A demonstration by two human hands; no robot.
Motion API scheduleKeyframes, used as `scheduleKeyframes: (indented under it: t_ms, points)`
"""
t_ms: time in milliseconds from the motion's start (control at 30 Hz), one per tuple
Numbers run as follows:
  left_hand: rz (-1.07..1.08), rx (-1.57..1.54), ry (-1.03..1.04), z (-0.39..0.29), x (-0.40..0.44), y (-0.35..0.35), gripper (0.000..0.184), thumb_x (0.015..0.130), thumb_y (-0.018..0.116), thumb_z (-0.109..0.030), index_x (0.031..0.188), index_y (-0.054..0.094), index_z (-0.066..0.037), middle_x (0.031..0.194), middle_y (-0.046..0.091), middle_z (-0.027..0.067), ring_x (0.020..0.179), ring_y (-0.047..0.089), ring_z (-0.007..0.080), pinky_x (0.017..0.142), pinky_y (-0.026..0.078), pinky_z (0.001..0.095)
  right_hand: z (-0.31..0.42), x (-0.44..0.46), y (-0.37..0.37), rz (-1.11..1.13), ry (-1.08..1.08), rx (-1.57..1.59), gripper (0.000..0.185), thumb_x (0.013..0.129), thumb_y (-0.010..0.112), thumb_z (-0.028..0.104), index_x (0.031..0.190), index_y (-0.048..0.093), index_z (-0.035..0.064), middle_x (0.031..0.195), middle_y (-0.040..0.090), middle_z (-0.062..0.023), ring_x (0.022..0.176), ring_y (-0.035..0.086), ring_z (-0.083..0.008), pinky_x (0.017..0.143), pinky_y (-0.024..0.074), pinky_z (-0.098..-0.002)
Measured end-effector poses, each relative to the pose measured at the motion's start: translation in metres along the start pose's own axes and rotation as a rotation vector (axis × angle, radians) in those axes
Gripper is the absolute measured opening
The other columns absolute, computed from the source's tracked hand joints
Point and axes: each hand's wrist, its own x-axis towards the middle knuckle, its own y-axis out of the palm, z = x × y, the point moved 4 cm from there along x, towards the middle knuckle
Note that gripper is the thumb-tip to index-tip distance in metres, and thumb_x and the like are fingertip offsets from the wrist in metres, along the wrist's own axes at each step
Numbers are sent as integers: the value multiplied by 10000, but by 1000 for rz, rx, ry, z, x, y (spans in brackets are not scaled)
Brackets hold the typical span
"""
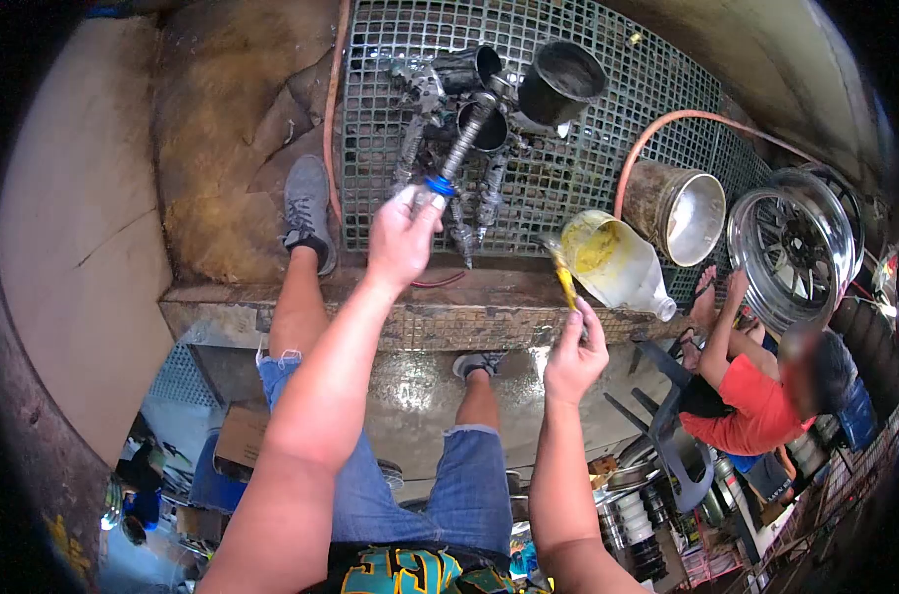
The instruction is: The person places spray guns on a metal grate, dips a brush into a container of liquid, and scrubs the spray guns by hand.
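Note:
My left hand [402, 238] is closed round the lower end of a threaded metal shaft [466, 139], just below its blue ring [439, 185]. The shaft slants up and away over the grate. My right hand [575, 351] pinches the yellow handle of a brush [565, 277], its bristle end up beside the mouth of a cut white plastic jug [623, 262] with yellow stuff inside. Several dirty metal parts [410, 148] lie on the grate near black cylinders [467, 69].
Beyond the shaft stands a black bucket [563, 84] on the grate [400, 30]. A dirty metal bucket [672, 213], an orange hose [657, 124] and wheel rims [791, 247] are at the right. A person in a red shirt [751, 401] sits below the rims. A concrete ledge [370, 322] runs across.

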Motion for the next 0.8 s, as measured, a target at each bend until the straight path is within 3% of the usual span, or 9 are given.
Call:
scheduleKeyframes:
  t_ms: [100, 167, 200, 300, 333, 433, 633, 767, 800]
  points:
    - [30, 125, 60, -4, -12, 35, 228, 966, 652, -253, 902, 609, -38, 718, 624, 14, 651, 542, 96, 610, 449, 302, 3, -4, -24, -24, 106, 127, 299, 1008, 604, 77, 1282, 611, -41, 931, 605, 21, 734, 482, -26, 665, 419, -181]
    - [53, 198, 70, -1, -19, 60, 247, 952, 664, -258, 904, 596, -26, 734, 647, 76, 664, 596, 164, 643, 479, 339, 0, -4, -31, -53, 93, 110, 307, 1007, 601, 66, 1296, 600, -38, 912, 598, 29, 712, 471, -21, 634, 404, -182]
    - [80, 251, 60, -8, -23, 69, 254, 939, 671, -257, 917, 587, -18, 770, 663, 147, 711, 654, 278, 681, 502, 391, -3, -4, -35, -76, 83, 91, 317, 1006, 597, 55, 1310, 589, -36, 892, 591, 36, 690, 460, -16, 603, 389, -182]
    - [56, 370, 156, 5, -24, 92, 274, 956, 656, -278, 927, 594, -12, 731, 626, 110, 636, 563, 194, 627, 466, 359, -22, 1, -40, -155, 62, 124, 331, 1004, 591, 42, 1327, 575, -29, 913, 598, 22, 672, 463, -16, 571, 391, -188]
    - [89, 413, 72, 10, -23, 98, 286, 939, 665, -280, 950, 584, -6, 848, 677, 218, 827, 661, 427, 730, 503, 483, -16, 1, -40, -168, 80, 142, 344, 1003, 587, 37, 1340, 563, -26, 948, 615, 3, 672, 475, -20, 563, 404, -191]
    - [125, 486, 81, 17, -29, 115, 307, 950, 649, -295, 948, 572, 3, 869, 674, 239, 850, 651, 450, 737, 501, 494, -34, 3, -38, -164, 159, 122, 352, 1019, 559, 60, 1363, 541, -13, 1101, 623, -31, 721, 531, -54, 610, 465, -208]
    - [132, 517, 95, 70, -34, 149, 271, 988, 576, -248, 972, 553, 22, 909, 644, 275, 918, 624, 478, 793, 477, 536, -84, 21, -28, -187, 165, 76, 353, 1021, 541, 76, 1355, 545, -34, 1165, 604, -92, 873, 590, -110, 726, 512, -252]
    - [175, 529, 70, 102, -42, 169, 281, 1008, 537, -226, 1053, 510, 49, 995, 625, 307, 979, 605, 492, 839, 475, 522, -112, 38, -20, -186, 27, -85, 366, 1002, 575, 118, 1335, 566, -34, 1138, 615, -157, 875, 638, -182, 731, 540, -309]
    - [199, 527, 59, 106, -44, 171, 270, 1005, 535, -203, 1073, 507, 56, 1017, 618, 312, 1008, 597, 489, 871, 472, 514, -116, 44, -19, -189, 57, -55, 382, 1000, 584, 154, 1327, 568, -42, 1065, 647, -173, 791, 653, -195, 699, 546, -334]
